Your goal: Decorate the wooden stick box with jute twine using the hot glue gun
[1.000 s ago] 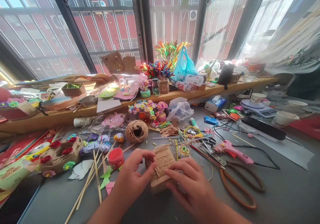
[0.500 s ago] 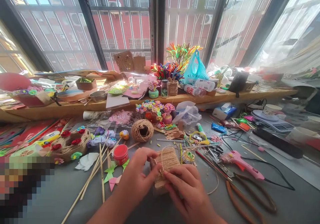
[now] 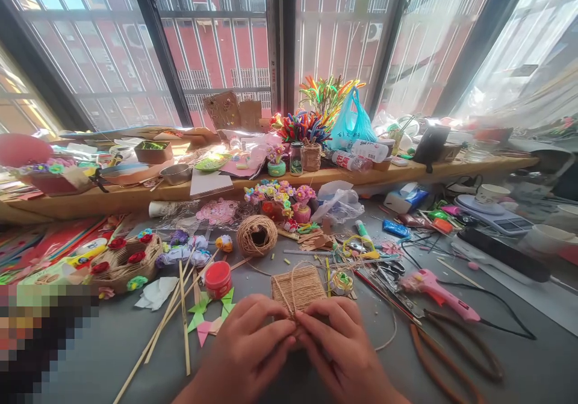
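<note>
Craft workspace with glue gun (image 3: 434,290)

There goes the left hand (image 3: 259,338), off the block's left side and down to the near edge, and now its fingertips meet those of the right hand (image 3: 336,338), which has edged inward. The block's (image 3: 307,286) far left corner comes into sight, while the pale strip along the near edge slips behind the fingers. Twine (image 3: 293,289) now loops over the top, down to both pinches. More of the paper star (image 3: 197,321) shows, too.
</note>
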Motion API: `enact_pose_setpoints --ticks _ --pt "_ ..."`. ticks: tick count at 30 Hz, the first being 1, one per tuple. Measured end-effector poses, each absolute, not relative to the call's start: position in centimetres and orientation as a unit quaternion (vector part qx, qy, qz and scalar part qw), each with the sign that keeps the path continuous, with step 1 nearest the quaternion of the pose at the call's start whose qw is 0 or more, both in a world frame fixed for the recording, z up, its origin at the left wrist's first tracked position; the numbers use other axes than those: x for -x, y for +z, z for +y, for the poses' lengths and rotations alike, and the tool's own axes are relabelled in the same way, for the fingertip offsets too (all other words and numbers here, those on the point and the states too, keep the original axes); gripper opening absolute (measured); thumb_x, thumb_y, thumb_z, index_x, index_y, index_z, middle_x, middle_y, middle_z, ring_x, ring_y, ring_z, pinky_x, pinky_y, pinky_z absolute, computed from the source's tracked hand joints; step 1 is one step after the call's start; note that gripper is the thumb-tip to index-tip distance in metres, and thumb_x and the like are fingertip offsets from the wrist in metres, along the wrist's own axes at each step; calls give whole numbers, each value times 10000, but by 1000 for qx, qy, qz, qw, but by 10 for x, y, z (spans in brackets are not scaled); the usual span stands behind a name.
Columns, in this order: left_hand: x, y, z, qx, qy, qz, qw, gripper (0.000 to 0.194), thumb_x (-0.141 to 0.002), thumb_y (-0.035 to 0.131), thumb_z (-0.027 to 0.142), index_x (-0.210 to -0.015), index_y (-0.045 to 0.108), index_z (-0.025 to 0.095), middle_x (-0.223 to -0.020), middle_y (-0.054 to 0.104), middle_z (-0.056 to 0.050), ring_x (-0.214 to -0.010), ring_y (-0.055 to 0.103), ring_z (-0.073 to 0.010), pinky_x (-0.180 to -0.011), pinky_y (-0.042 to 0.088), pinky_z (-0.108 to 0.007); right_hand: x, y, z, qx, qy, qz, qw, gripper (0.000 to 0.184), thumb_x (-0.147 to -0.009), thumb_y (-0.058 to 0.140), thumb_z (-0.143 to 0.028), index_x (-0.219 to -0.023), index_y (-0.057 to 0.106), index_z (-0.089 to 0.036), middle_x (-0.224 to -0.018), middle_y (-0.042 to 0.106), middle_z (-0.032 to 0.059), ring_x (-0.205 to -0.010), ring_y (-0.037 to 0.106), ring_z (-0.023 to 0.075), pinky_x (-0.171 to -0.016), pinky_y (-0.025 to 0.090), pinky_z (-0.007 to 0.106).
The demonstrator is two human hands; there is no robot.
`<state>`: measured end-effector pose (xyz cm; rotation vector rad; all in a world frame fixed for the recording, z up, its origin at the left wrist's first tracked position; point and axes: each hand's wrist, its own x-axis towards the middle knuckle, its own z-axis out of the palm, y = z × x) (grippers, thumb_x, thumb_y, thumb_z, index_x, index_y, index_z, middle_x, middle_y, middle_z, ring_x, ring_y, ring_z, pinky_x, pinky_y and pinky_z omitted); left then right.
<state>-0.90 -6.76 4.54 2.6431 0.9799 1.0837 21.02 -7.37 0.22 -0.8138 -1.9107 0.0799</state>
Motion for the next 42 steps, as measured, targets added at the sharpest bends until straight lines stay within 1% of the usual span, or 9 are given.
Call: enact_pose_setpoints --ticks 6,12,15,21,25,28,32,35,42 --pt "8 48 -68 -877 348 328 52 193 -999 633 146 -1106 742 264 -1024 757 -59 -933 695 -213 -849 597 -315 -210 4 -74 337 36 -787 514 347 -1002 596 -108 -1305 717 -225 -1018 767 91 -907 692 263 -771 596 429" --pt "9 46 -68 -876 343 333 62 181 -1003 645 160 -1118 726 275 -1050 751 -63 -945 687 -224 -858 589 -329 -217 3 -71 333 86 -793 503 320 -1020 620 -122 -1310 707 -228 -1083 761 100 -960 689 260 -820 625 417" --pt "9 46 -68 -875 345 332 67 174 -1003 648 158 -1111 720 273 -1042 749 -61 -938 684 -221 -850 587 -329 -219 3 -69 332 83 -798 495 305 -1026 626 -134 -1312 697 -212 -1099 759 108 -974 684 262 -833 627 421" --pt "10 44 -67 -873 346 334 82 201 -993 656 137 -1127 713 276 -1115 739 -66 -1006 680 -223 -893 583 -340 -216 7 -70 325 49 -818 471 359 -1026 584 -110 -1369 655 -188 -1169 779 122 -1023 688 285 -864 601 454" --pt "10 44 -67 -876 339 332 89 204 -991 655 124 -1123 704 271 -1141 744 -67 -1014 678 -223 -902 582 -343 -216 11 -70 324 66 -825 459 397 -1033 545 -89 -1404 631 -201 -1206 778 116 -1041 681 286 -876 569 452" --pt "10 46 -67 -878 337 329 87 203 -992 649 119 -1119 702 268 -1144 750 -66 -1009 677 -224 -901 580 -349 -218 18 -66 337 116 -816 454 385 -1026 543 -67 -1359 638 -237 -1185 790 80 -1024 682 266 -893 547 435" --pt "9 45 -64 -874 348 325 94 212 -998 629 114 -1144 681 258 -1148 754 -63 -1013 674 -221 -894 573 -344 -220 31 -57 355 181 -807 437 296 -993 612 -80 -1200 694 -275 -1039 815 31 -943 698 248 -852 528 405" --pt "9 43 -63 -869 359 323 106 233 -987 634 101 -1170 655 244 -1152 759 -59 -1020 672 -214 -898 569 -335 -219 35 -52 364 200 -808 419 246 -967 642 -85 -1102 721 -275 -973 811 23 -887 700 242 -827 511 396" --pt "11 44 -63 -884 346 301 93 251 -991 628 82 -1165 702 247 -1163 754 -68 -1007 647 -217 -891 552 -342 -215 30 -53 379 210 -790 434 247 -935 664 -75 -1064 716 -279 -977 810 6 -909 699 248 -839 481 399"
